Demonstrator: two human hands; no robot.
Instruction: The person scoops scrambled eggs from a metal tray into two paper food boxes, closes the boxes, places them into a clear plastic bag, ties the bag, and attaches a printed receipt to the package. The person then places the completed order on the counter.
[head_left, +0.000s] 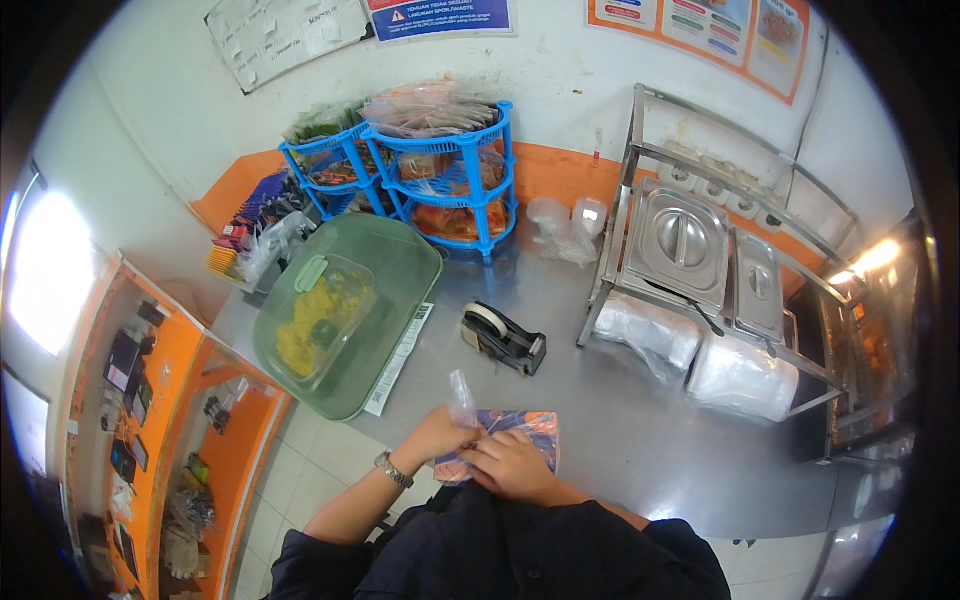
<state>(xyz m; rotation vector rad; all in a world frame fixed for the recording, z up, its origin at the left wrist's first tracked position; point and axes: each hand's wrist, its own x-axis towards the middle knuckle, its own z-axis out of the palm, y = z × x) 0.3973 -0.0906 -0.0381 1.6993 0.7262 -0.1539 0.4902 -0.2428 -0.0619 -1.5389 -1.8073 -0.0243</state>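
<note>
At the front edge of the steel table, a purple and orange printed package (541, 429) lies under both hands, its glossy surface looking like clear film. My left hand (444, 439), with a metal watch at the wrist, pinches gathered clear plastic (462, 397) whose loose end sticks up above the fist. From the right, my right hand (514, 463) reaches across the package. Its bent fingers meet the left fingertips at the gathered plastic and hide the point of grip. Beyond the hands stands a black tape dispenser (504, 339) with a roll in it.
A green lidded tub (409, 262) with yellow contents stands left, a printed paper strip (397, 364) beside it. Blue tiered racks (480, 187) hold packets. Clear cups (559, 221) sit near the wall. A metal rack (630, 150) carries lidded steel pans (679, 236) above plastic bag rolls (742, 379).
</note>
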